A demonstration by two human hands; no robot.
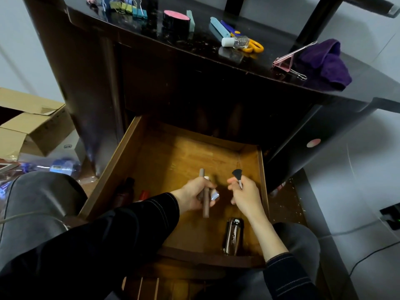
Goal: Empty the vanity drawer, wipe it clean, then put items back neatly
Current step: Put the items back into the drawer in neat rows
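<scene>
Drawer (112, 174) half emptied: left hand (193, 197) grips a brown stick (205, 210), right hand (245, 197) pinches a makeup brush (237, 173) (lift both clear of the walls, onto the table (151, 46)).

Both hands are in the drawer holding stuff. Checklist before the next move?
1. Left hand grip on brown stick: ok, fingers curled round it.
2. Right hand grip on small brush: ok, pinched by the handle.
3. Drawer emptied: not ok. A dark case, a dark bottle and a red item are still inside.
4. Purple cloth ready for wiping: ok, it lies on the vanity top.
5. Drawer floor dirt: cannot tell, the light is too dim.
</scene>
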